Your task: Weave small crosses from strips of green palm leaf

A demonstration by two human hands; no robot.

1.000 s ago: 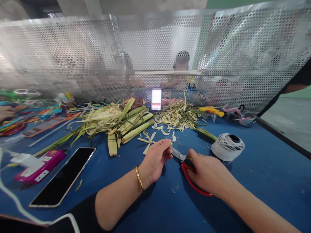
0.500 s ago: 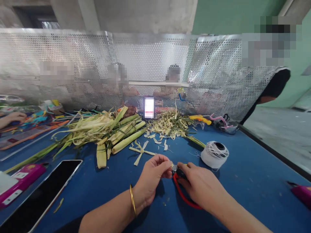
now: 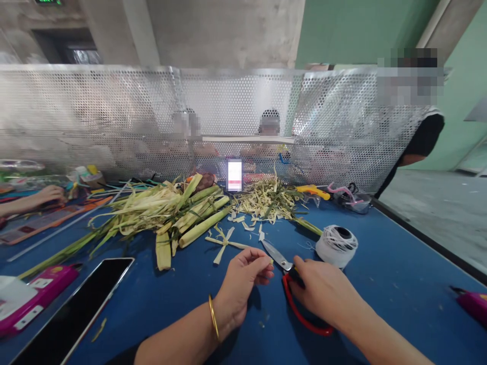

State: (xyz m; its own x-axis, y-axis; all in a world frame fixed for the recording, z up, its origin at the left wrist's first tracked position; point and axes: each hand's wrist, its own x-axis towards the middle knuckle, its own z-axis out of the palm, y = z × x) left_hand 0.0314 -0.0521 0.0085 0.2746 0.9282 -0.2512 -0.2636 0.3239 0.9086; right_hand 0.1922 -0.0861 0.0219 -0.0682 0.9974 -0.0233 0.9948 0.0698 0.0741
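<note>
My left hand, with a gold bangle at its wrist, is closed in a pinch, thumb against forefinger. A tiny pale bit, perhaps plant strip, shows at its fingertips; most of it is hidden. My right hand is wrapped round a pair of scissors, whose red handle loop sticks out below the fingers. The blades point up and left, just beyond the left fingertips. Just past the left hand, a small star of crossed leaf strips lies on the blue table. A white thread spool stands behind the right hand.
Pale green stalks and leaves and a heap of shreds lie towards the back. A phone and a purple power strip are at left. A co-worker's hand rests at far left. A perforated screen stands behind.
The scissors have drawn right, away from the left fingertips, and their blades now show in full. My left hand keeps its pinch. The view has tilted slightly upward.
</note>
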